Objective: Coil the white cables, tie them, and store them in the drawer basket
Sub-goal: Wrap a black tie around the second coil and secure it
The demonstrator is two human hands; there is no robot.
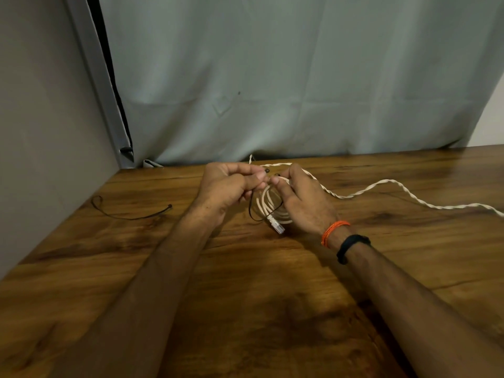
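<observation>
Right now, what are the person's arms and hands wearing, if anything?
Both forearms are bare, with no sleeves in view. The right wrist carries an orange thread band and, just behind it, a black wristband. The left hand and right hand wear no gloves or visible rings.

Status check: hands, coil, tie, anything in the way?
Both hands, left and right, pinching black tie around white coil. Second white cable uncoiled on table. Spare tie lying left. No obstruction.
</observation>
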